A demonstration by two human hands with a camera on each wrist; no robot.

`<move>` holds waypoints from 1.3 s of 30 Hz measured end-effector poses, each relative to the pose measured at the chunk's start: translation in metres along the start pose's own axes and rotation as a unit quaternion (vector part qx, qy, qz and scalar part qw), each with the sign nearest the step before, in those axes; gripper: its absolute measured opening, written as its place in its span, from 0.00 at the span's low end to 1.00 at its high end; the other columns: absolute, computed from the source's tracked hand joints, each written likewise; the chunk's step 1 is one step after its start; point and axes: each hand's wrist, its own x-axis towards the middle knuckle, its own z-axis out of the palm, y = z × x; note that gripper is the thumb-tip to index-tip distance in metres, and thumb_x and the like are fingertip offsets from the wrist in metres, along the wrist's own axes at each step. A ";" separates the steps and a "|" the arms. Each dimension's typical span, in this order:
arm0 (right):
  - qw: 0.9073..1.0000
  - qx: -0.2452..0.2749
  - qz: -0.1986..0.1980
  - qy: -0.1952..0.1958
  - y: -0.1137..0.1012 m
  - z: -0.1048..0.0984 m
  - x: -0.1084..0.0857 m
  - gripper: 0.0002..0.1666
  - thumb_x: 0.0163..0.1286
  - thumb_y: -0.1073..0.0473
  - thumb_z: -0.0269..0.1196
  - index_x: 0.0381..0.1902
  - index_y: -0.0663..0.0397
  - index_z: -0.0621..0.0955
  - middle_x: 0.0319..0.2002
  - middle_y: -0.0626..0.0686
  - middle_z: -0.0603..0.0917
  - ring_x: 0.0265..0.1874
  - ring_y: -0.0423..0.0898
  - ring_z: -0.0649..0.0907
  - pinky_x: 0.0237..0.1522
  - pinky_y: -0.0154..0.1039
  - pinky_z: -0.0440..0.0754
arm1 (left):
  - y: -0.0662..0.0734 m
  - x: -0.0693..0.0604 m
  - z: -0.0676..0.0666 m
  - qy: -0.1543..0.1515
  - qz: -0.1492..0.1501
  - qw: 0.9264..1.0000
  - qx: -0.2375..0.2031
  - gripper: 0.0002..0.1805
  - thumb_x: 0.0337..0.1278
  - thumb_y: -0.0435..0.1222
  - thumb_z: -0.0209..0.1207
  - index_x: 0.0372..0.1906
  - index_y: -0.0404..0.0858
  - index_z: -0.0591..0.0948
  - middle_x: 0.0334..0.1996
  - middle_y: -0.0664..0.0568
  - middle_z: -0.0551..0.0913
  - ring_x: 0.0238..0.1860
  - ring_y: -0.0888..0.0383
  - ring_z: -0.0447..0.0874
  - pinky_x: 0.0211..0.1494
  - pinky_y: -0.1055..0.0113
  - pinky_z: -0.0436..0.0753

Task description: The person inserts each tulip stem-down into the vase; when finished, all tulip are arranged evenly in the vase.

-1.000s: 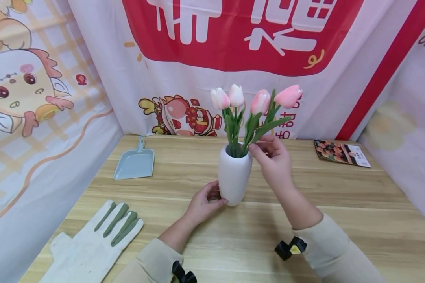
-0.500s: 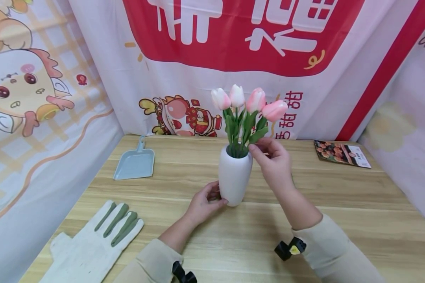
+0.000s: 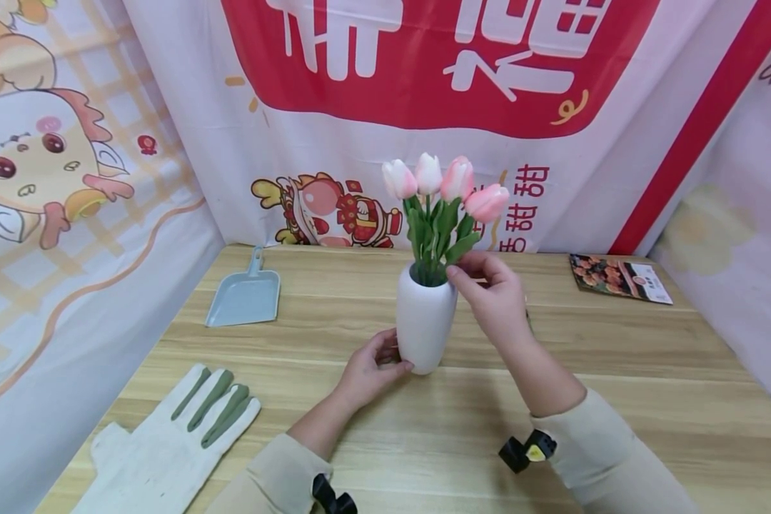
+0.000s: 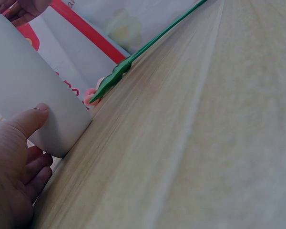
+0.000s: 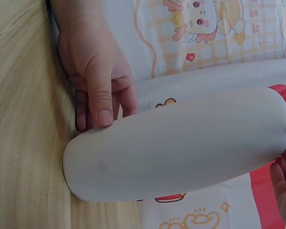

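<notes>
A white vase (image 3: 426,321) stands upright on the wooden table, with several pink and white tulips in its mouth. My left hand (image 3: 373,368) grips the vase low down, thumb in front and the other fingers round the far side. Up at the rim, my right hand (image 3: 495,293) pinches the rightmost tulip (image 3: 486,203) low on its stem; leaves and the rim partly hide the fingertips. In the right wrist view the vase (image 5: 181,143) fills the middle, with the left thumb pressed to its side.
Another tulip (image 4: 119,71) lies on the table behind the vase, mostly hidden by my right arm in the head view. A light blue dustpan (image 3: 244,296) sits back left, white-and-green gloves (image 3: 167,442) front left, and a flower-printed packet (image 3: 620,278) back right.
The two right-hand tulips have swung left and the rightmost has dropped lower, closer to the others. My right hand shifted slightly left; the left hand and vase have stayed put.
</notes>
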 end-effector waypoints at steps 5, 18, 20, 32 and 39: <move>1.000 0.019 0.004 -0.004 0.003 -0.005 -0.001 0.18 0.66 0.59 0.66 0.52 0.61 0.80 0.38 0.42 0.84 0.39 0.40 0.80 0.38 0.27 0.81 | 0.000 0.000 0.000 -0.001 0.004 1.000 0.001 0.33 0.53 0.36 0.70 0.65 0.35 0.72 0.56 0.39 0.82 0.55 0.43 0.82 0.62 0.50 0.80; 1.000 0.015 0.002 0.021 0.028 -0.050 -0.007 0.11 0.67 0.60 0.65 0.45 0.40 0.81 0.34 0.32 0.83 0.35 0.33 0.80 0.37 0.23 0.80 | -0.001 0.003 0.000 0.008 0.000 1.000 -0.004 0.33 0.52 0.36 0.70 0.64 0.37 0.73 0.56 0.41 0.82 0.55 0.45 0.82 0.62 0.52 0.80; 1.000 -0.009 0.015 0.025 0.036 -0.061 -0.010 0.10 0.67 0.59 0.65 0.45 0.40 0.80 0.34 0.30 0.82 0.37 0.32 0.79 0.38 0.22 0.79 | -0.001 0.003 0.000 0.007 0.002 1.000 -0.003 0.33 0.53 0.36 0.70 0.64 0.37 0.73 0.56 0.40 0.82 0.55 0.45 0.82 0.62 0.52 0.80; 0.985 -0.148 0.087 -0.023 0.096 -0.116 -0.024 0.27 0.70 0.52 0.63 0.60 0.63 0.75 0.35 0.30 0.78 0.35 0.28 0.76 0.35 0.23 0.79 | 0.000 0.001 0.000 0.006 0.000 1.000 -0.005 0.33 0.53 0.35 0.70 0.64 0.36 0.73 0.56 0.40 0.82 0.56 0.44 0.82 0.62 0.51 0.80; 0.969 -0.203 0.114 -0.083 0.122 -0.134 -0.037 0.27 0.71 0.54 0.62 0.62 0.65 0.74 0.47 0.58 0.83 0.36 0.29 0.77 0.37 0.26 0.80 | -0.001 0.001 0.002 0.004 -0.006 1.000 -0.011 0.33 0.53 0.37 0.70 0.65 0.37 0.73 0.57 0.40 0.81 0.56 0.44 0.82 0.63 0.51 0.80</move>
